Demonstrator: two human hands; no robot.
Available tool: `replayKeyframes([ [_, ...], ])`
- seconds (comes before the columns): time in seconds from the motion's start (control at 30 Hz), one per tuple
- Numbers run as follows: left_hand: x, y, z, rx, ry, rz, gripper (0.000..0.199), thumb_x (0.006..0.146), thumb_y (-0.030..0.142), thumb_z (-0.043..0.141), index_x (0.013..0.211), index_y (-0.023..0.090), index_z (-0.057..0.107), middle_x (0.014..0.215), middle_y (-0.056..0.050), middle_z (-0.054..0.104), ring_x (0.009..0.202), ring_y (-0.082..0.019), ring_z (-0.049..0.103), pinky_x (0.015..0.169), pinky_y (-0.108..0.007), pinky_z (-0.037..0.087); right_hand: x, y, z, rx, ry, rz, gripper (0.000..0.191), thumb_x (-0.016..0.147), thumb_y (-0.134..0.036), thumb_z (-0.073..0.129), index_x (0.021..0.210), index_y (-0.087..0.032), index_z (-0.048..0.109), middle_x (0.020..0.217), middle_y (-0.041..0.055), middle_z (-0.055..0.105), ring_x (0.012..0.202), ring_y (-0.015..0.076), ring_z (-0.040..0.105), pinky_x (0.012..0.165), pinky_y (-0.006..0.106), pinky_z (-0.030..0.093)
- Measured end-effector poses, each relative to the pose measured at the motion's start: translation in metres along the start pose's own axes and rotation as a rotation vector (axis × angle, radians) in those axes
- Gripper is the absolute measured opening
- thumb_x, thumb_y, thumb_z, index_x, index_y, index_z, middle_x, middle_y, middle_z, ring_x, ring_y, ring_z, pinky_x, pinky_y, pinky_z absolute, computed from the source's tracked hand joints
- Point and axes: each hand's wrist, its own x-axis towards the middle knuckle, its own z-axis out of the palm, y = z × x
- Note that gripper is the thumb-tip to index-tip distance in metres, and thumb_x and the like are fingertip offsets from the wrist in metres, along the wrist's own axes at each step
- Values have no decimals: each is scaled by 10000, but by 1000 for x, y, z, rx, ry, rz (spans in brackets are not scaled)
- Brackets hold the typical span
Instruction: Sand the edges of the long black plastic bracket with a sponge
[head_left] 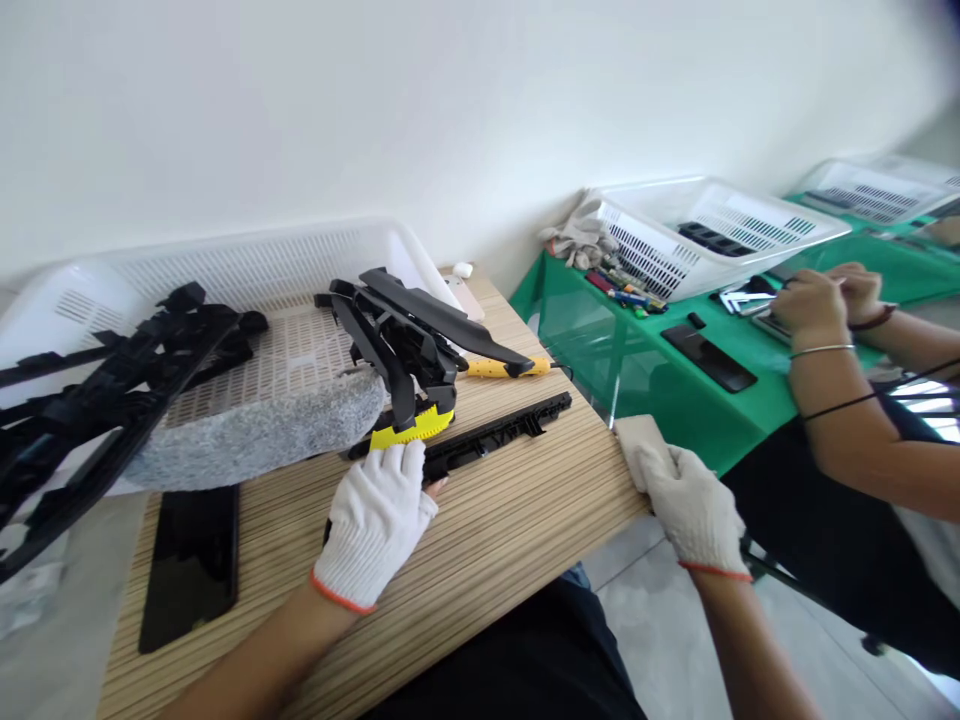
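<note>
Presently: L hand [377, 518] pins black plastic strip [491, 437], likely light, stiff, grip mid-length; R hand [694, 505] clasps tabletop [495, 540] corner.

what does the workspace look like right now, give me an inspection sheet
surface: striped wooden table, partly covered.
job's things: long black plastic strip under the left hand; black frame assembly with a yellow toothed piece standing behind it.
clutter: white basket holding black frames; grey pad; dark flat panel; yellow-handled tool.
grippers: both in white gloves; left hand pressing the strip, right hand gripping the table corner.
cables: nothing seen.
surroundings: white wall; green table with baskets, where another person's hands work.
</note>
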Motion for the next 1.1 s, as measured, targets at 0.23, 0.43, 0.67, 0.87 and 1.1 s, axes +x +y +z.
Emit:
replayKeyframes([
  [0.23, 6, -8, 0, -155, -46, -49, 406, 963, 458, 410, 1128, 150, 617, 902, -122, 639, 770, -280, 626, 610, -357, 453, 18, 25, -17, -60, -1, 208, 713, 816, -671, 430, 1267, -167, 655, 1012, 233, 695, 944, 455, 653, 758, 580, 497],
  [0.43, 10, -20, -8, -303, -138, -95, 439, 942, 493, 487, 1249, 193, 574, 1049, -118, 692, 862, -269, 691, 681, -352, 529, -38, -17, -13, 310, -1, -75, 555, 771, -630, 476, 1042, -195, 688, 997, 139, 724, 934, 329, 669, 760, 403, 528],
  [0.67, 13, -33, -27, -499, -182, -77, 413, 945, 481, 496, 1271, 232, 543, 1117, -76, 705, 979, -246, 697, 827, -353, 533, -154, -104, 23, 245, -662, -894, 273, 854, -497, 574, 946, -254, 657, 752, -11, 719, 685, 197, 693, 567, 254, 443],
  [0.87, 13, -42, -32, -404, -234, -79, 411, 944, 477, 493, 1268, 229, 544, 1106, -84, 711, 991, -284, 701, 818, -381, 537, -192, -130, 41, 37, -585, -1177, 382, 859, -587, 580, 871, -207, 617, 683, 33, 706, 609, 230, 694, 510, 249, 420],
  [1.1, 15, -47, -28, -463, -245, -68, 436, 945, 504, 481, 1269, 221, 554, 1088, -89, 716, 1037, -267, 687, 877, -362, 523, -163, -134, 29, -53, -627, -743, 360, 947, -545, 463, 1025, -232, 623, 836, 61, 742, 802, 295, 730, 635, 319, 482],
])
